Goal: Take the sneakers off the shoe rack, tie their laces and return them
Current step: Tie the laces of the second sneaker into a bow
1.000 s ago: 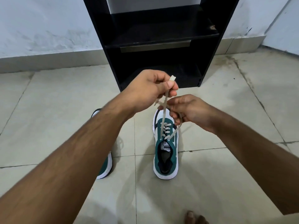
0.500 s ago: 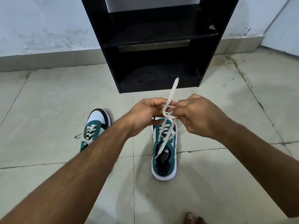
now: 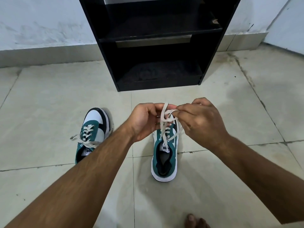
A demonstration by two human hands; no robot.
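Observation:
Two green, white and black sneakers stand on the tiled floor, toes toward the rack. The right sneaker sits under my hands, its toe hidden by them. My left hand and my right hand meet above its tongue, each pinching the cream lace, which is looped and crossed between my fingertips. The left sneaker lies to the left, partly covered by my left forearm, its laces tied in a loose knot with ends spread sideways.
A black shoe rack stands against the white wall just beyond the sneakers, both shelves bare. Toes of my foot show at the bottom edge. Pale floor tiles spread on every side.
My hands came down closer to the right sneaker. The raised lace end that my left hand held up is now folded into a loop between both hands.

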